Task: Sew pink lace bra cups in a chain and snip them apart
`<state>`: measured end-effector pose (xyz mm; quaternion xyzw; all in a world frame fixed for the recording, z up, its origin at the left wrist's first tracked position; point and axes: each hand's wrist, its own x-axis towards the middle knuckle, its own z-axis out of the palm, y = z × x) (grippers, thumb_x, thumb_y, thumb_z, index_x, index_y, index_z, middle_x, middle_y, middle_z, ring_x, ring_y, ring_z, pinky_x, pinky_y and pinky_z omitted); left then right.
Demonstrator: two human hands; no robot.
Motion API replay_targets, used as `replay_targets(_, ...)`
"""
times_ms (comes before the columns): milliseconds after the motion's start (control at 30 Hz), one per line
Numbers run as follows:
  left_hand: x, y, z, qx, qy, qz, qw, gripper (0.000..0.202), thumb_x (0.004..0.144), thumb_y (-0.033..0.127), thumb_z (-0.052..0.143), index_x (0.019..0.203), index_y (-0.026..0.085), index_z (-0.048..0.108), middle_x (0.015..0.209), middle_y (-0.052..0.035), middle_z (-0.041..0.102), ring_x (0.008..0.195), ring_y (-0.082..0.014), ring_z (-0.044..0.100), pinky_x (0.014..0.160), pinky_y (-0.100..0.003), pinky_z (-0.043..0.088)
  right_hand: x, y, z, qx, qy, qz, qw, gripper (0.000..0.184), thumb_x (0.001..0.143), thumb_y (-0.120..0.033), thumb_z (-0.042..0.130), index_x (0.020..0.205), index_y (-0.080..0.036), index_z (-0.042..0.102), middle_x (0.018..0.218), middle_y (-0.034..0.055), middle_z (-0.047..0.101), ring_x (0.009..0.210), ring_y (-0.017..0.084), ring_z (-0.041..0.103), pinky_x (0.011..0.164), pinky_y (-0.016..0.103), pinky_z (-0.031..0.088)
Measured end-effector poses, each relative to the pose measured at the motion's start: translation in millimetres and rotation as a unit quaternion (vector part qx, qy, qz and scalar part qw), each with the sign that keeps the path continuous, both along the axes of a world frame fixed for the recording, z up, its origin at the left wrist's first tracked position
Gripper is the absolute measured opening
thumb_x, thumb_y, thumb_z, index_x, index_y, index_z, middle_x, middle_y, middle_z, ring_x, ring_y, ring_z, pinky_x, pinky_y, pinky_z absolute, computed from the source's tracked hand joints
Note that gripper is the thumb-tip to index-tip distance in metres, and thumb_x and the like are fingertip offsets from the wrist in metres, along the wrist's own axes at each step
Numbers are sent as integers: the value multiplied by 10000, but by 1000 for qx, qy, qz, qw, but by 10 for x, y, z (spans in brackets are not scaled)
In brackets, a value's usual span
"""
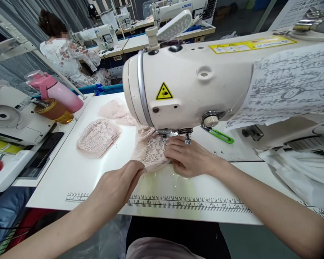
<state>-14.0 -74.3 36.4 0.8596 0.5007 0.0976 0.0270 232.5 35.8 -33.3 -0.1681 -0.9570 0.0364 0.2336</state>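
Observation:
Pale pink lace fabric (151,151) lies under the head of a white sewing machine (189,79), by the presser foot. My left hand (121,178) pinches the near left edge of this lace between thumb and fingers. Close beside the needle area, my right hand (187,156) presses the lace's right side with curled fingers; its fingertips are partly hidden. A rounded lace cup piece (98,138) rests on the table to the left. More pink fabric (113,109) lies behind it, partly covered by the machine head.
Green thread snips (218,136) lie right of the needle area. A printed ruler (183,204) runs along the table's front edge. At left stand a pink bottle (61,91), a brown cup (52,109) and another machine (13,111). White cloth (297,172) lies right. A person (67,54) sits beyond.

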Motion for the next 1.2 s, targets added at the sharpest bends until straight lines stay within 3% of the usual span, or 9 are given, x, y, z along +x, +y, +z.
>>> replay_targets(133, 69, 193, 124, -55, 17, -44, 997, 156, 973, 329, 468, 1055, 196, 461, 779, -1, 651, 631, -185, 642, 508, -270, 439, -20, 9, -10, 17, 63, -3, 998, 150, 790, -77, 461, 861, -186, 537, 785, 0, 617, 819, 155, 493, 610, 273, 311)
replay_targets(233, 146, 356, -13, -53, 45, -99, 993, 177, 891, 176, 540, 1066, 172, 514, 857, -38, 663, 734, -213, 642, 576, -299, 459, -19, 29, -17, 33, 89, 7, 995, 179, 751, -47, 456, 819, -197, 526, 735, -16, 586, 826, 154, 477, 694, 276, 376)
replay_targets(400, 259, 574, -297, 67, 31, -153, 985, 136, 858, 71, 503, 882, 175, 587, 661, 15, 610, 562, -156, 550, 543, -287, 378, 0, 29, 12, 46, 82, 0, 996, 179, 722, -59, 457, 814, -195, 531, 752, -3, 598, 900, 173, 495, 700, 287, 397)
replay_targets(600, 291, 644, -325, 159, -1, -186, 970, 167, 884, 68, 463, 817, 162, 584, 580, 35, 544, 495, -118, 480, 513, -285, 307, -35, -6, 8, 70, 56, -31, 996, 307, 917, -395, 523, 1088, -143, 557, 1086, 86, 662, 946, 183, 566, 678, 312, 446)
replay_targets(700, 280, 633, -315, 177, -1, -181, 968, 174, 869, 62, 476, 768, 162, 576, 554, 40, 517, 471, -116, 448, 507, -292, 296, -59, -9, -22, 122, 51, -37, 990, 104, 928, -238, 537, 974, -170, 601, 993, 29, 700, 884, 147, 611, 745, 307, 493)
replay_targets(833, 267, 627, -344, 210, 35, -170, 962, 243, 865, 37, 482, 666, 170, 526, 546, 39, 511, 453, -112, 428, 492, -293, 283, -48, 3, -42, 132, 58, 10, 989, 124, 888, -68, 557, 876, -167, 631, 899, -7, 731, 879, 113, 647, 963, 316, 510)
replay_targets(967, 231, 677, -443, 202, 23, -179, 963, 112, 893, 137, 507, 878, 140, 618, 949, -74, 711, 884, -218, 663, 726, -354, 504, -28, -14, -53, 119, 48, 0, 992, 126, 899, -76, 556, 903, -169, 640, 918, -7, 744, 862, 100, 666, 870, 281, 565)
replay_targets(1033, 190, 719, -519, 169, 11, -177, 970, 232, 891, 176, 503, 1076, 81, 606, 1250, -156, 636, 1178, -273, 590, 946, -408, 509, -40, -38, -65, 109, 61, -17, 992, 125, 902, -84, 557, 917, -173, 643, 910, -6, 746, 880, 104, 672, 804, 253, 576)
replay_targets(1200, 81, 800, -660, 121, 24, -166, 978, 415, 884, 155, 481, 1274, 16, 514, 1332, -192, 576, 1239, -286, 557, 974, -413, 540, -119, -86, -119, 90, 66, -19, 994, 112, 897, -107, 571, 928, -182, 648, 887, -9, 747, 940, 128, 673, 743, 236, 573)
